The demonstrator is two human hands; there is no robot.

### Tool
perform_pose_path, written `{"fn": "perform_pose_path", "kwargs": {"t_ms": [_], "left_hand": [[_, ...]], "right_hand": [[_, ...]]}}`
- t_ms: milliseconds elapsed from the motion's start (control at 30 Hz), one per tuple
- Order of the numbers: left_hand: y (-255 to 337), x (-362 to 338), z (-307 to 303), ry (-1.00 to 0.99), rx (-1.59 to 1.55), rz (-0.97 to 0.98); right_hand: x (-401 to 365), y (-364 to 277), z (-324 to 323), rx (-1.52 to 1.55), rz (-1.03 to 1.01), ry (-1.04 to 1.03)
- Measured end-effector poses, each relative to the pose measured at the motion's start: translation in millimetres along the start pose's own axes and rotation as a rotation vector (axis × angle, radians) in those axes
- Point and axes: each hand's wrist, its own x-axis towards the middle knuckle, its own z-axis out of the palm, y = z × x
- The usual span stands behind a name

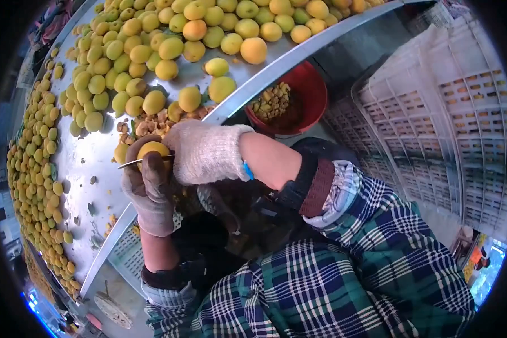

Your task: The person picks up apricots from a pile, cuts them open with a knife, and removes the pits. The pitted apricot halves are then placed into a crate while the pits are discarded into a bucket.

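My left hand [149, 194], in a dirty grey-brown glove, is closed around a yellow apricot [152, 149] just over the edge of the metal table [90, 158]. My right hand [205, 152], in a white knit glove, grips a small knife. Its thin blade [134, 163] lies across the lower side of the apricot. Both hands are pressed close together around the fruit. The knife handle is hidden inside the glove.
Many yellow-green apricots [135, 53] cover the table, with a long row along its far rim [36, 152]. A small heap of pits [146, 127] lies near my hands. A red basin [301, 96] with scraps stands under the table edge. Stacked white crates [445, 112] stand at right.
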Motion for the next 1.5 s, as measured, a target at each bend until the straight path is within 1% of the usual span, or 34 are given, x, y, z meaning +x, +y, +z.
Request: {"fn": "perform_pose_path", "kwargs": {"t_ms": [33,67,167,200,233,300,333,400,433,600,667,700,733,767,833,900,933,1033,1167,1267,1367,1400,1467,1500], "left_hand": [[0.4,-0.4,-1.1,-0.008,0.013,0.0],[-5.9,-0.5,-4.4,-0.011,0.054,0.044],[-3.9,-1.9,-0.2,0.012,0.04,0.04],[-3.2,0.5,-2.0,0.006,0.037,0.026],[-2.8,3.5,-4.8,0.002,0.036,0.013],[0.2,6.8,-8.7,0.001,-0.005,-0.028],[3.0,6.6,-6.1,0.006,-0.052,-0.055],[8.2,4.8,0.8,0.032,-0.154,-0.139],[6.4,5.6,-2.4,0.021,-0.126,-0.134],[1.7,3.1,-14.7,-0.053,0.047,-0.115],[-2.7,-0.1,-19.2,-0.045,-0.022,-0.118],[-5.7,1.2,-20.7,-0.034,-0.061,-0.101],[-8.3,0.6,-16.1,0.023,0.07,0.004],[-1.2,1.1,-14.3,0.017,0.039,0.008],[-5.4,2.9,-22.3,-0.008,-0.014,0.039],[8.8,-0.8,-22.7,-0.067,-0.148,-0.09],[13.6,-2.0,-22.3,-0.099,-0.21,-0.162],[10.4,-2.2,-17.7,-0.065,-0.173,-0.101],[13.2,0.6,-21.3,-0.15,-0.078,-0.017],[13.2,2.9,-24.0,-0.163,-0.056,-0.084],[25.4,2.4,-14.6,-0.087,-0.157,-0.195],[24.0,1.9,-15.9,-0.093,-0.152,-0.206],[20.2,2.3,-19.8,-0.11,-0.142,-0.229],[17.7,1.8,-20.4,-0.107,-0.113,-0.194]], "right_hand": [[-0.3,2.4,2.9,0.033,-0.001,0.019],[-0.9,3.5,4.2,0.062,-0.006,0.039],[-6.0,-2.7,3.9,0.019,-0.012,0.125],[-4.3,-2.3,16.7,0.133,0.103,0.264],[-2.3,-8.7,21.4,0.156,0.135,0.348],[-1.6,-19.3,31.5,0.068,0.248,0.471],[-3.7,-23.7,26.5,0.044,0.281,0.403],[-5.4,-26.8,25.9,0.002,0.31,0.406],[-5.6,-27.9,26.2,-0.02,0.323,0.407],[-7.5,-23.8,27.7,-0.076,0.284,0.45],[-6.9,-25.1,29.4,-0.097,0.291,0.49],[-5.7,-27.6,32.9,-0.123,0.294,0.535],[-7.6,-30.8,29.4,-0.147,0.294,0.515],[-8.7,-31.8,30.7,-0.181,0.285,0.533],[-8.0,-32.8,32.7,-0.278,0.26,0.549],[-5.9,-28.2,31.2,-0.349,0.229,0.48],[-1.1,-15.7,43.7,-0.313,0.076,0.718],[-1.8,-12.5,40.2,-0.338,0.105,0.646],[-3.6,-7.3,39.1,-0.252,0.034,0.641],[-0.5,-9.2,34.7,-0.248,0.12,0.509],[9.9,-4.9,43.1,-0.136,0.153,0.485],[9.5,-3.8,45.3,-0.14,0.168,0.438],[0.1,-19.0,25.8,-0.143,0.201,0.346],[-4.8,-22.7,17.8,-0.125,0.192,0.304]]}}
